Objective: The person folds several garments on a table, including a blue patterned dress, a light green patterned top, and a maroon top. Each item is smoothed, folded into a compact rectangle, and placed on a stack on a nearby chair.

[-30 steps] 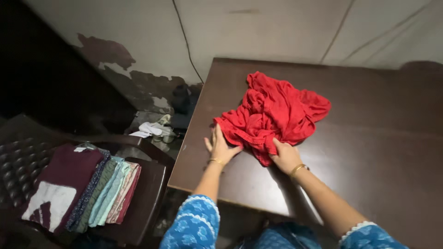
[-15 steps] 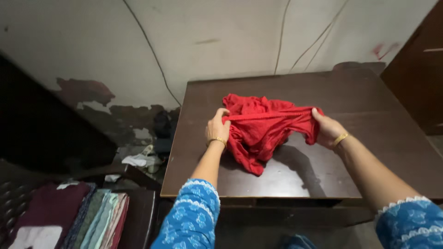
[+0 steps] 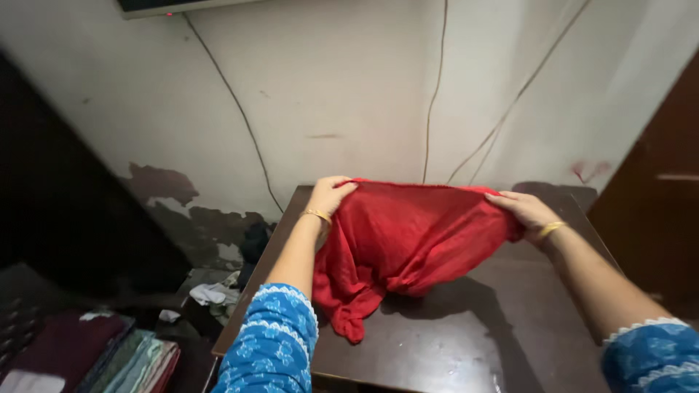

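One red garment (image 3: 397,236), one table (image 3: 466,349), two bangles (image 3: 317,214).

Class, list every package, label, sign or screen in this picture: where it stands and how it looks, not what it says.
Screen or device: top edge, on the wall; only its dark lower rim with a small red light shows.
White tag: bottom left, on folded maroon garment.
No packages or signs.

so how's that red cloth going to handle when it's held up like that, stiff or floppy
Probably very floppy: the red cloth sags and bunches below the edge stretched between the left hand and right hand. It looks light, since a fingertip pinch at each corner carries it. Its lower end trails on the brown table, so it would likely drag and crumple.
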